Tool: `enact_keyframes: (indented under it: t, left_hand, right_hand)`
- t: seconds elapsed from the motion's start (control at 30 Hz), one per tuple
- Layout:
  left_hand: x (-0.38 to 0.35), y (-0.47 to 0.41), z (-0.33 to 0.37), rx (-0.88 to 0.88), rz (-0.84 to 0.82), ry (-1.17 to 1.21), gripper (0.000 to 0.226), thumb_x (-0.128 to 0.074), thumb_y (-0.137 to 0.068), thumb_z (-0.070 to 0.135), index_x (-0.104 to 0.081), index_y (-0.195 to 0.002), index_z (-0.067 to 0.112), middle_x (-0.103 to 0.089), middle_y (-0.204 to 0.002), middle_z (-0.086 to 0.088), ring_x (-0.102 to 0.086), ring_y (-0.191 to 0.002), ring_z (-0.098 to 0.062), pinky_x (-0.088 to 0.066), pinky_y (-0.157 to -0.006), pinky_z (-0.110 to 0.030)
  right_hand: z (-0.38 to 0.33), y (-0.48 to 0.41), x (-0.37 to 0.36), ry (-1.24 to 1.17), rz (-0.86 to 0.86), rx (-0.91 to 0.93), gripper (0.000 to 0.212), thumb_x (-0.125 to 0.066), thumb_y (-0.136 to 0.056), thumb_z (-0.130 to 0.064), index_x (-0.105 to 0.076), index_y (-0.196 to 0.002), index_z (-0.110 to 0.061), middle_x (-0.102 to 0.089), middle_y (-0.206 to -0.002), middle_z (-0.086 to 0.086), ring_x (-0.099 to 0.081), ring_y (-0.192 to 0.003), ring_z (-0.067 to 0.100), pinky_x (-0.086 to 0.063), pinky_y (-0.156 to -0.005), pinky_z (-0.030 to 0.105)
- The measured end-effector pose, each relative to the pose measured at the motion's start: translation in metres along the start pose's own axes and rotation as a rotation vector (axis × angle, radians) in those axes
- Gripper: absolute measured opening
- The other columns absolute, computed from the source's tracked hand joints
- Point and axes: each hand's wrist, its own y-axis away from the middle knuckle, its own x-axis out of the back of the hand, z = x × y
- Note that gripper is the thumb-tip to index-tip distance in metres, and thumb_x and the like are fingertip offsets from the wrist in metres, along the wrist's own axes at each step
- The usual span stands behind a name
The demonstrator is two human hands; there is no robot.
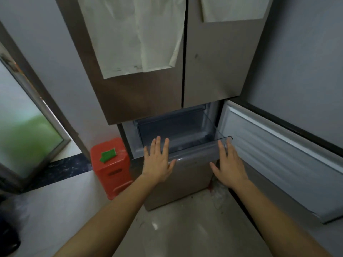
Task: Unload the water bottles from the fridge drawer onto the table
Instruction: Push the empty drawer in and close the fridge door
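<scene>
A clear plastic fridge drawer (pixel 196 149) is pulled partway out of the lower compartment of a brown fridge (pixel 148 93). I see no water bottles inside the drawer. My left hand (pixel 157 160) lies flat, fingers spread, against the left end of the drawer's front rim. My right hand (pixel 229 164) is flat and spread at the right end of the same rim. Neither hand holds anything. No table is in view.
The lower fridge door (pixel 278 160) stands swung open on the right. A red plastic stool (pixel 111 164) with a green patch on top stands left of the fridge. A glass door (pixel 22 130) is at far left. White paper sheets (pixel 137 38) hang on the fridge doors.
</scene>
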Motion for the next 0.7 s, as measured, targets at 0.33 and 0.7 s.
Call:
enact_keyframes:
  t: [0.33,0.7]
  left_hand:
    - [-0.076,-0.082,0.04,0.052,-0.163,-0.05,0.073,-0.049,-0.097,0.052,-0.021,-0.156,0.02,-0.032,-0.157,-0.008,-0.034,-0.142,-0.028,-0.027,-0.116,-0.047]
    - [-0.072,-0.133,0.056,0.279,-0.071,-0.026,0.037,-0.056,-0.098,0.035,-0.056,-0.132,0.021,-0.065,-0.126,-0.006,-0.061,-0.115,-0.029,-0.042,-0.097,-0.04]
  right_hand:
    - [0.068,-0.106,-0.046,0.011,-0.278,0.109,0.087,-0.059,-0.096,-0.037,-0.001,-0.159,-0.024,-0.047,-0.141,0.013,-0.063,-0.104,0.029,-0.053,-0.072,0.035]
    - [0.085,-0.193,-0.055,0.069,-0.234,0.258,0.054,-0.049,-0.099,-0.05,-0.042,-0.146,-0.025,-0.073,-0.09,0.012,-0.07,-0.083,0.03,-0.049,-0.064,0.034]
